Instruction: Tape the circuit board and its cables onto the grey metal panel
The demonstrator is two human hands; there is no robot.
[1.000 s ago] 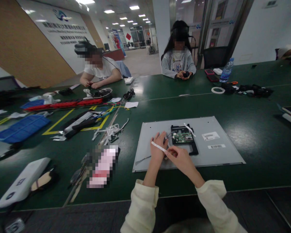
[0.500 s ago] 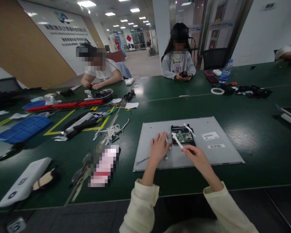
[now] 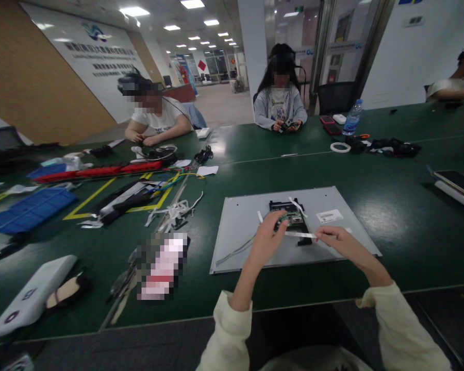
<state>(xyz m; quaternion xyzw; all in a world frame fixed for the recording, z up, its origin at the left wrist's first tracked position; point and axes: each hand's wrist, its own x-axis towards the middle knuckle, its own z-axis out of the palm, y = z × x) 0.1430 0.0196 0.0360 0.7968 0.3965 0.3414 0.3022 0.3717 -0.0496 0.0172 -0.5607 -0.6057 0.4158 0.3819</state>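
Note:
A flat grey metal panel (image 3: 235, 221) lies on the green table. On it is a black frame with a green circuit board (image 3: 294, 218) inside. My left hand (image 3: 268, 234) is curled over the board's left side, its fingers closed on that edge; the fingertips are partly hidden. My right hand (image 3: 338, 239) pinches the right end of a white tape strip (image 3: 301, 235). The strip stretches nearly level across the frame's lower part to my left thumb; its left end is hard to make out. Another white strip (image 3: 297, 206) crosses the frame's top right. Thin grey cables (image 3: 235, 251) lie beside my left hand.
Left of the panel are a tangle of white strips (image 3: 176, 214), a blurred-out phone (image 3: 164, 265), a white device (image 3: 33, 293) and a blue tray (image 3: 31, 208). A tape roll (image 3: 340, 148) and water bottle (image 3: 352, 118) stand farther back. Two people sit opposite.
My left hand has shifted right from the panel and cables onto the circuit board. My right hand has moved right, pulling the white strip from a slant to nearly level.

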